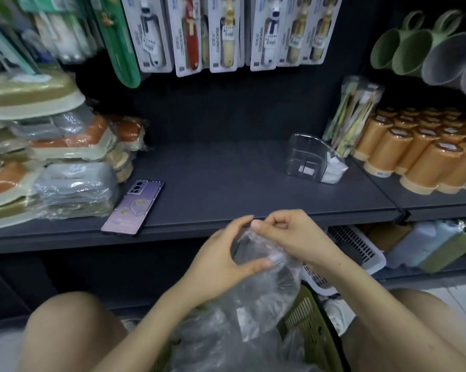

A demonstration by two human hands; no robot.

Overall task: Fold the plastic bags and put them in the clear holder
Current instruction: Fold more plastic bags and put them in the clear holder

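We are seeing the green basket [315, 326] mostly hidden under plastic bags [253, 304]. The top edge is cutting off hanging packs [218, 36].

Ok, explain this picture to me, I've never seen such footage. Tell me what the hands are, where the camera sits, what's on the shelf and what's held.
There is no machine here. These are a person's two bare hands, filmed by a wide-angle camera worn on the head, looking forward and down. The left hand and right hand both pinch a clear plastic bag above a green basket holding more crumpled plastic. On the dark shelf lie a purple phone and, further right, the clear holder.
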